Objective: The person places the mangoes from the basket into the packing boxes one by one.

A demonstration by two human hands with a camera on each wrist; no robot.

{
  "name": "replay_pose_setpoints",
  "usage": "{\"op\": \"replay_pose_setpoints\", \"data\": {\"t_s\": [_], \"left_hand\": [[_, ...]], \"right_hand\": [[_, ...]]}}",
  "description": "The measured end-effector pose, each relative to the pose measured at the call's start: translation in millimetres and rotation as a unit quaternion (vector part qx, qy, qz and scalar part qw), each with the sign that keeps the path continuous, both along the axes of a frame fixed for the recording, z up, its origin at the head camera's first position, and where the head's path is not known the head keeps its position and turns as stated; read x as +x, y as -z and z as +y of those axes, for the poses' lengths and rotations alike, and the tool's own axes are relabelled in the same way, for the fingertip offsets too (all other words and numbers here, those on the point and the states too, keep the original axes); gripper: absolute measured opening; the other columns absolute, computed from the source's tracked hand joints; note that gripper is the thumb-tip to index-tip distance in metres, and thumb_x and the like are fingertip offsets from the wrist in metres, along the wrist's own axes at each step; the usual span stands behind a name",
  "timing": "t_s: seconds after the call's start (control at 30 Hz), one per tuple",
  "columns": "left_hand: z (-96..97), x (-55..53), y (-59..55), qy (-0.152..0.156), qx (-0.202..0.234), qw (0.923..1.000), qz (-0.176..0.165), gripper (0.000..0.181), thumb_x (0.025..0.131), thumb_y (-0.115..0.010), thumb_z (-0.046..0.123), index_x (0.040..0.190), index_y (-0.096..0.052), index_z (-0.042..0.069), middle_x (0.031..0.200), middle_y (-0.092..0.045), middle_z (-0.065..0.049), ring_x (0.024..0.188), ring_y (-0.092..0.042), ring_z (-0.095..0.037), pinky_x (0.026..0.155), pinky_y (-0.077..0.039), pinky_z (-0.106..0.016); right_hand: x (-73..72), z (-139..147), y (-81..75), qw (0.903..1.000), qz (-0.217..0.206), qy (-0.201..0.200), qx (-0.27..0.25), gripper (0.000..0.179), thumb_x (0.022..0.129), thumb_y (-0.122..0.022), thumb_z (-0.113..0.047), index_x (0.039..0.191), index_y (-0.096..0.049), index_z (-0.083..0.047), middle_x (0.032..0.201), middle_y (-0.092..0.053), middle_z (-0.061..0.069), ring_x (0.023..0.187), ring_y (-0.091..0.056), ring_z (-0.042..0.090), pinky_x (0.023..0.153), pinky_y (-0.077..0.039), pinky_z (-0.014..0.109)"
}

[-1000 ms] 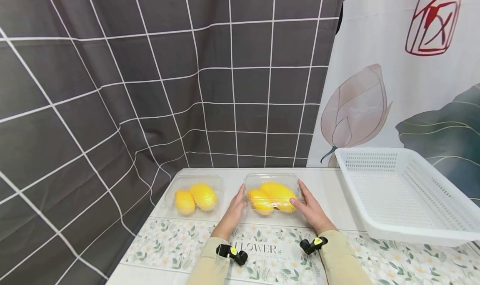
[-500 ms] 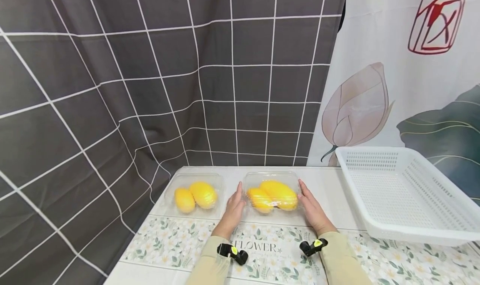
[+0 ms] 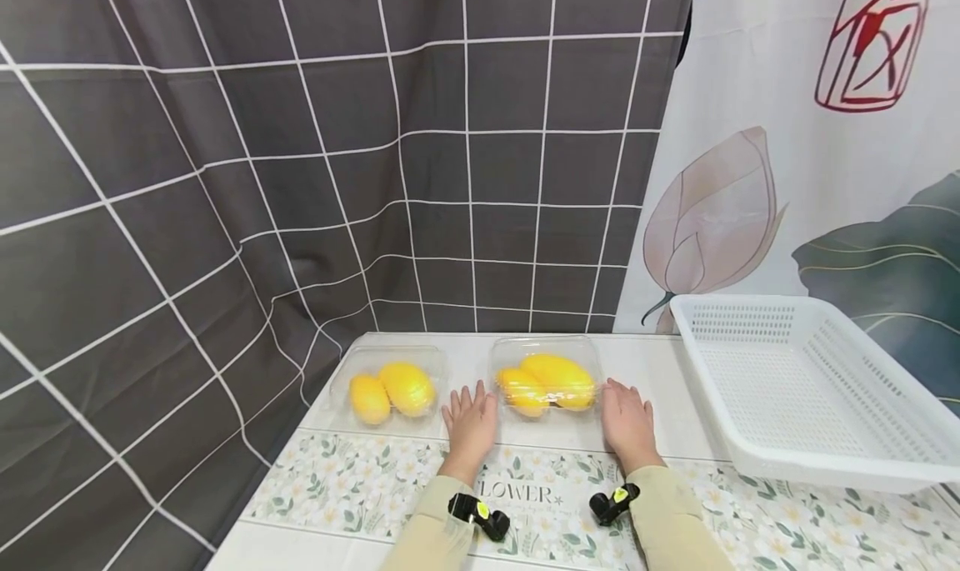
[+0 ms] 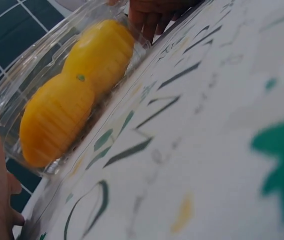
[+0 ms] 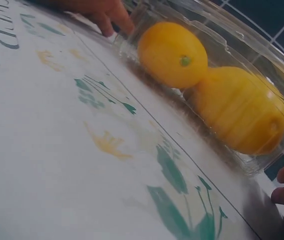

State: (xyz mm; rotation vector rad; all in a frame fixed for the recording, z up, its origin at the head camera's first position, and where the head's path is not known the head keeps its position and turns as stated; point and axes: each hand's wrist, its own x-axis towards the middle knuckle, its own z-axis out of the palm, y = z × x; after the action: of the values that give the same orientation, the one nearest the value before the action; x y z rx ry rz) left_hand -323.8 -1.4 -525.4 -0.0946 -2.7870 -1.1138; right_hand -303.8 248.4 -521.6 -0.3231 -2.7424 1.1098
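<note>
In the head view, a clear plastic clamshell box [image 3: 510, 350] with two yellow mangoes [image 3: 561, 381] inside sits on the table between my hands. My left hand [image 3: 471, 425] lies beside the box's near left corner, fingers straight and spread. On the opposite side my right hand [image 3: 628, 425] rests near the near right corner with relaxed fingers. Neither hand grips anything; whether they touch the box is hard to tell. Both wrist views show the mangoes [image 4: 56, 120] through the clear wall [image 5: 212, 35]. A second clear box [image 3: 438, 358] holding two mangoes [image 3: 407, 389] stands to the left.
A large white plastic basket [image 3: 750, 458] stands at the right. A floral strip with lettering [image 3: 360, 479] runs across the white table nearer to me. Behind hang a dark gridded curtain [image 3: 510, 171] and a white cloth with a flower print [image 3: 708, 212].
The box between my hands has shifted slightly away from me. Both hands have drawn back from its sides toward the near corners, and the left fingers have spread.
</note>
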Motion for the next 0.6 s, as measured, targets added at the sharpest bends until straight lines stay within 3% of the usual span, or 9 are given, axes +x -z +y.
{"op": "replay_pose_setpoints", "data": {"t_s": [0.23, 0.47, 0.6], "left_hand": [[7.2, 1.3, -2.3, 0.028, 0.030, 0.9991, 0.010, 0.059, 0.108, -0.013, 0.026, 0.154, -0.040, 0.003, 0.160, -0.029, -0.029, 0.152, -0.008, -0.048, 0.121, 0.005, -0.064], [15.3, -0.3, -1.5, 0.021, 0.068, 0.9975, -0.004, 0.058, 0.108, -0.013, 0.024, 0.156, -0.035, 0.000, 0.160, -0.029, -0.027, 0.153, -0.007, -0.046, 0.121, 0.006, -0.063], [16.9, -0.4, -0.3, 0.017, 0.067, 0.9976, -0.002, 0.057, 0.107, -0.015, 0.023, 0.155, -0.035, -0.001, 0.160, -0.031, -0.026, 0.153, -0.009, -0.045, 0.121, 0.004, -0.063]], "right_hand": [[0.7, -6, -3.0, 0.9998, -0.015, 0.006, -0.015, 0.074, 0.106, -0.002, -0.039, 0.150, -0.040, 0.008, 0.160, -0.031, 0.026, 0.150, -0.011, 0.049, 0.121, 0.008, 0.063], [2.9, -9, -1.8, 0.9993, -0.020, -0.005, -0.031, 0.074, 0.106, 0.000, -0.038, 0.152, -0.032, 0.010, 0.160, -0.028, 0.027, 0.152, -0.009, 0.047, 0.122, 0.010, 0.060], [5.2, -8, -1.8, 0.9992, -0.020, -0.016, -0.030, 0.072, 0.108, -0.001, -0.038, 0.153, -0.027, 0.011, 0.159, -0.027, 0.029, 0.152, -0.009, 0.046, 0.123, 0.009, 0.058]]}}
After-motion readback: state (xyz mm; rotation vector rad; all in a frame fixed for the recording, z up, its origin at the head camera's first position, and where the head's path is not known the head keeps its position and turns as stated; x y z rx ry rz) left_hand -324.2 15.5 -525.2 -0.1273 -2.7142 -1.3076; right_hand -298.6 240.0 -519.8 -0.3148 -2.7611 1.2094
